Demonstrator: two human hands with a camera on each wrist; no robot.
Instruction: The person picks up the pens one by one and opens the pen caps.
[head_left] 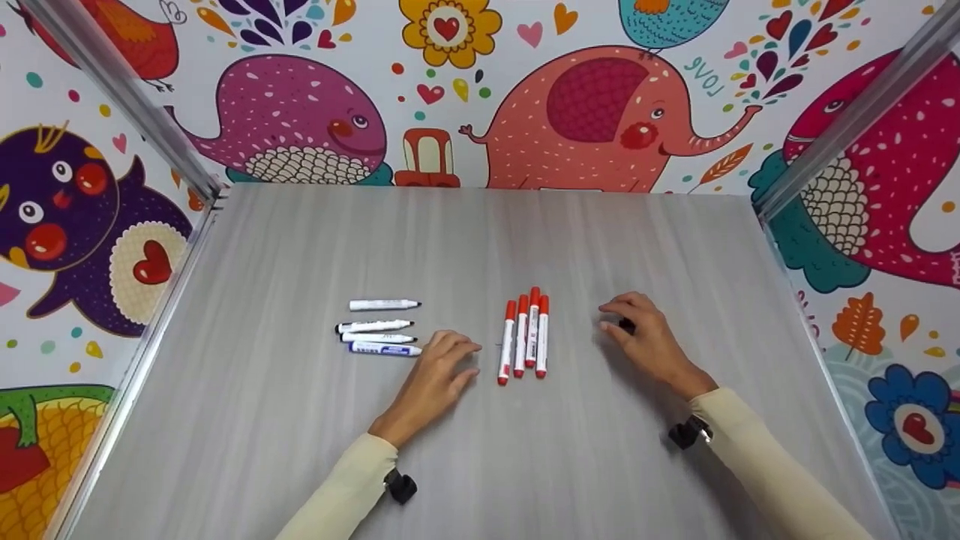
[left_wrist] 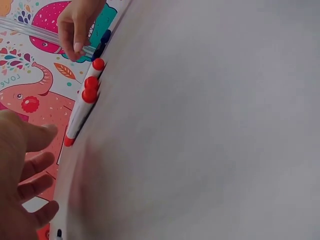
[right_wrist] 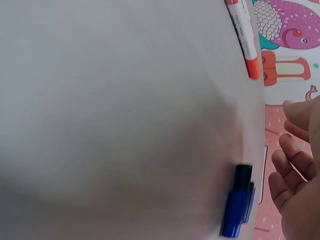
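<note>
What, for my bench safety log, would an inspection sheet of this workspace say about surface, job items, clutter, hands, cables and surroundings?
Surface: grey streaked table, flat.
Job's things: four red-capped markers side by side; left of them, three dark-tipped markers and a blue-labelled marker; farther right, a blue-and-black cap-like item, one piece or two, cannot tell.
Clutter: nothing seen.
Grips: left grip between the marker groups, fingers apart, holding nothing; right grip by the cap-like item, fingers loosely bent, apart from it in the right wrist view.
Cables: nothing seen.
Surroundings: cartoon-printed walls on three sides; metal posts at the far corners.
</note>
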